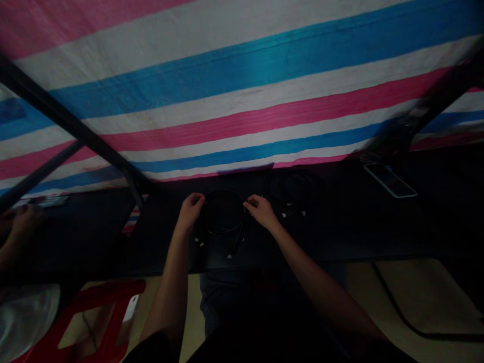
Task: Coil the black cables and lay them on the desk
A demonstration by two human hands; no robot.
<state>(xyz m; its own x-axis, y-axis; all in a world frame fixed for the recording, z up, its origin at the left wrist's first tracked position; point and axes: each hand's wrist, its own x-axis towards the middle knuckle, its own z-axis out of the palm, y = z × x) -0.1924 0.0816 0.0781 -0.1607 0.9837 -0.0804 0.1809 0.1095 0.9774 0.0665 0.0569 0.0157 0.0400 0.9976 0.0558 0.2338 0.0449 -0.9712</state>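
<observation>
A thin black cable (224,233) lies in a loose coil above the dark tabletop, between my two hands. My left hand (191,209) pinches the coil at its left side, thumb against fingers. At the right side of the loop, my right hand (260,209) grips it the same way. Several cable ends with pale metal plugs (230,256) hang or lie toward the near edge below the coil. Beyond my right hand sits another coiled black cable (293,189), its light plugs (284,215) pointing toward me. The dim light hides finer detail.
A phone (391,180) lies on the dark table (340,222) at the right. Behind is a striped sheet (242,116), with a black frame bar (102,146) at left. Another person's hand (26,222) rests on the left table. A red plastic stool (130,290) stands below.
</observation>
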